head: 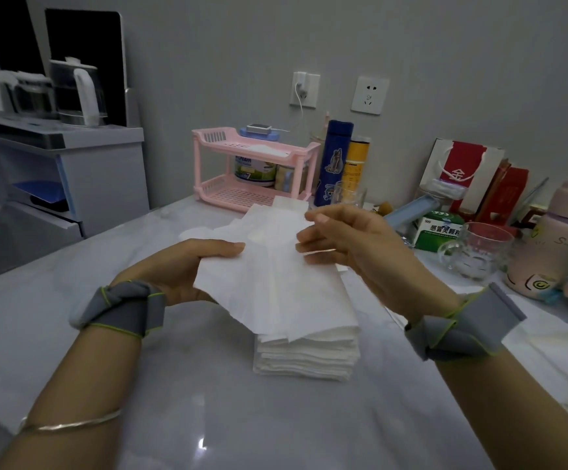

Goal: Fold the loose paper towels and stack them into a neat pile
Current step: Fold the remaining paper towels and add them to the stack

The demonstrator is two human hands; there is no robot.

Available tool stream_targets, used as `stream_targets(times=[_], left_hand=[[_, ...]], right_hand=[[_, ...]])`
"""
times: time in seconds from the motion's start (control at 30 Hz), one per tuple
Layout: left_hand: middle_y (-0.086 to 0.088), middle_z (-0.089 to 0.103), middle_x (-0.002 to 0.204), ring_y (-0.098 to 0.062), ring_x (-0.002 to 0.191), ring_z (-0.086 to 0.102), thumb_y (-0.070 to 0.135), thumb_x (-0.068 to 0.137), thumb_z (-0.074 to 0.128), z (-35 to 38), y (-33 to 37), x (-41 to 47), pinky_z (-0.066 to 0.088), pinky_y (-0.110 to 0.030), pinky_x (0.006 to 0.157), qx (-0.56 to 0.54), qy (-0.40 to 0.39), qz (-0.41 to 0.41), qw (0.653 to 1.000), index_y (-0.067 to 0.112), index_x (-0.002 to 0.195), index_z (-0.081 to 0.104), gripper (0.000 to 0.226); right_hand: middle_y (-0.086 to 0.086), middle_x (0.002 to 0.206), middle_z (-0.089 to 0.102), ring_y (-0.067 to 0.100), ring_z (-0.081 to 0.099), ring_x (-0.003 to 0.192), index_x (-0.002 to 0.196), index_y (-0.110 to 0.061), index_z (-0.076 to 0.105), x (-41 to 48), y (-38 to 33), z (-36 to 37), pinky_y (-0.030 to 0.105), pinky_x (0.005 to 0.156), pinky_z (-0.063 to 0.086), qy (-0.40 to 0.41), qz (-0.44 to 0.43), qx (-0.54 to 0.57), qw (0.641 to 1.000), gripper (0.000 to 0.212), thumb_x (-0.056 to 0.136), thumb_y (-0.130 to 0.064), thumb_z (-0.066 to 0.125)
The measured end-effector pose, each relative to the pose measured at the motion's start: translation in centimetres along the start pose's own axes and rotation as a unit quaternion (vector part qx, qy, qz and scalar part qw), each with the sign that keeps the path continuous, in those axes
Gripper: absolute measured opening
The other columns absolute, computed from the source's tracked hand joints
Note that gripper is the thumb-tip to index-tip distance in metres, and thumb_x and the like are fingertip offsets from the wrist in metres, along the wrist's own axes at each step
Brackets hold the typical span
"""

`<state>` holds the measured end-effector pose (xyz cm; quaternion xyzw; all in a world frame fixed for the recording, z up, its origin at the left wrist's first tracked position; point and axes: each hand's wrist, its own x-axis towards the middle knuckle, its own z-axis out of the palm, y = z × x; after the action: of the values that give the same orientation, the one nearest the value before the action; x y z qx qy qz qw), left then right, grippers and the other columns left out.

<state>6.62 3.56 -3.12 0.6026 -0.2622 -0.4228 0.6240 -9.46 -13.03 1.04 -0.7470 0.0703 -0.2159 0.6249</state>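
Note:
A white paper towel (272, 273) is held in the air over the middle of the table, between both hands. My left hand (187, 269) grips its near left edge, thumb on top. My right hand (353, 245) pinches its far right edge between thumb and fingers. Directly beneath it stands a pile of folded white towels (309, 354). More loose towels (265, 215) lie behind the held sheet, partly hidden by it. Another loose white sheet (560, 364) lies at the right under my right forearm.
A pink two-tier rack (255, 167) stands at the back with tins inside. Right of it are a blue flask (333, 161), a yellow can (355, 164), a green medicine box (440, 228), glass cups (479, 252) and a pink thermos (560, 239). A water dispenser (58, 157) stands left.

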Motion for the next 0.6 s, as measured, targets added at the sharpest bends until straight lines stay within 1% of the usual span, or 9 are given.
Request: stream_targets(times=[0.07,0.13,0.2,0.27,0.3,0.37,0.43,0.5,0.6], left_hand=[[-0.006,0.075,0.082,-0.019,0.068,0.071,0.027,0.066,0.063,0.0,0.0,0.1,0.054,-0.028,0.050,-0.002,0.002,0.000,1.000,0.016,0.097,0.062,0.033],[-0.005,0.074,0.079,-0.019,0.066,0.071,0.027,0.066,0.062,0.0,0.1,0.1,0.054,-0.028,0.048,-0.003,0.001,-0.004,1.000,0.017,0.095,0.061,0.031],[-0.005,0.074,0.079,-0.019,0.066,0.071,0.028,0.066,0.061,0.1,0.1,0.2,0.054,-0.028,0.048,-0.003,-0.003,-0.009,1.000,0.017,0.096,0.060,0.032],[-0.004,0.074,0.078,-0.019,0.066,0.071,0.027,0.066,0.061,0.2,0.2,0.2,0.055,-0.029,0.049,0.000,-0.004,-0.010,1.000,0.017,0.097,0.059,0.032],[-0.004,0.074,0.077,-0.018,0.065,0.071,0.026,0.066,0.061,0.2,0.2,0.1,0.054,-0.029,0.048,0.000,-0.002,-0.011,1.000,0.017,0.096,0.059,0.031],[-0.005,0.074,0.078,-0.019,0.065,0.071,0.024,0.067,0.061,0.3,0.1,0.0,0.055,-0.029,0.048,0.001,0.007,-0.013,1.000,0.016,0.096,0.060,0.030],[-0.010,0.073,0.093,-0.024,0.077,0.070,0.022,0.074,0.062,0.2,-0.1,0.2,0.057,-0.033,0.057,0.011,0.029,-0.018,0.999,0.011,0.105,0.061,0.033],[-0.017,0.064,0.114,-0.031,0.096,0.063,0.025,0.084,0.060,-0.3,-0.4,0.4,0.055,-0.040,0.075,0.029,0.069,-0.028,0.997,0.008,0.116,0.059,0.036],[-0.019,0.061,0.123,-0.036,0.110,0.059,0.028,0.083,0.062,-0.9,-0.4,0.6,0.050,-0.047,0.089,0.036,0.088,-0.034,0.995,0.009,0.118,0.059,0.040]], right_hand=[[-0.002,0.077,0.071,0.012,0.068,0.075,0.092,-0.018,0.062,0.0,-0.2,-0.7,0.022,0.068,0.057,0.015,-0.038,-0.081,0.996,0.012,0.090,-0.009,0.055],[0.000,0.081,0.069,0.015,0.065,0.075,0.087,-0.024,0.061,0.0,-0.3,-1.4,0.025,0.068,0.056,0.023,-0.069,-0.234,0.969,0.017,0.088,-0.008,0.058],[0.001,0.088,0.064,0.017,0.063,0.081,0.087,-0.029,0.059,0.0,-0.4,-2.2,0.029,0.073,0.056,-0.027,-0.039,-0.361,0.932,0.015,0.088,-0.014,0.059],[-0.004,0.089,0.062,0.015,0.063,0.081,0.093,-0.028,0.058,-0.3,-0.7,-2.8,0.027,0.072,0.057,-0.069,0.041,-0.371,0.925,0.007,0.087,-0.027,0.060],[-0.004,0.089,0.063,0.014,0.064,0.080,0.097,-0.027,0.056,-0.4,-0.8,-2.9,0.026,0.071,0.057,-0.072,0.070,-0.369,0.924,0.019,0.083,-0.039,0.061],[-0.006,0.092,0.062,0.013,0.064,0.081,0.106,-0.026,0.050,-0.6,-1.0,-2.9,0.031,0.075,0.057,-0.050,0.109,-0.377,0.919,0.060,0.063,-0.067,0.053],[-0.009,0.097,0.058,0.011,0.062,0.086,0.119,-0.025,0.042,-0.8,-1.0,-2.3,0.036,0.080,0.055,-0.026,0.122,-0.384,0.915,0.092,0.045,-0.080,0.040],[-0.005,0.114,0.051,0.011,0.056,0.098,0.130,-0.024,0.033,-1.1,-0.7,-1.2,0.032,0.083,0.049,-0.018,0.113,-0.400,0.910,0.107,0.042,-0.085,0.036],[-0.001,0.141,0.030,0.018,0.038,0.125,0.139,-0.025,0.023,-1.5,-0.2,0.9,0.034,0.095,0.036,-0.019,0.086,-0.426,0.900,0.114,0.044,-0.087,0.038]])
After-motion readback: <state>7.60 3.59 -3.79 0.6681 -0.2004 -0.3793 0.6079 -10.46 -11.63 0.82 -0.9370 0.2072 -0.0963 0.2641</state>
